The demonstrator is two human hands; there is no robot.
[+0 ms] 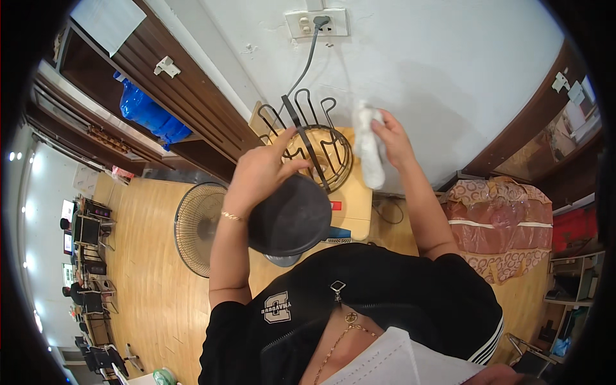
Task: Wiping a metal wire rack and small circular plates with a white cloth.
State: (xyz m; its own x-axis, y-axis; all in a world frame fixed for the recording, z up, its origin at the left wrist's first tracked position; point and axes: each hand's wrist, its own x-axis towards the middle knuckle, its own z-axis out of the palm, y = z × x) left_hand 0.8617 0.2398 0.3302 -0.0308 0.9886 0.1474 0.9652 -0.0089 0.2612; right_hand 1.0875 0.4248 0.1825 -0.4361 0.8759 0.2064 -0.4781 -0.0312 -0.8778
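A black wire rack (343, 168) with a round base, looped upright prongs and a flat black bar stands on a yellow cabinet-like unit (355, 199) against the wall. My left hand (256, 173) is at the rack's left side, thumb and index finger spread apart near the flat bar. Its other fingers are mostly hidden. On the rack's right, my right hand (394, 138) pinches a bunched white cloth (369, 147), which hangs down beside the rack. Below my left wrist is a round black disc (292, 215), like a stool seat.
A standing fan (200, 228) is on the wooden floor to the left. A grey cord (308, 64) runs from the wall socket (301, 24) behind the rack. A blue water bottle (151, 112) sits in the dark cabinet. A patterned, plastic-wrapped bundle (497, 221) lies right.
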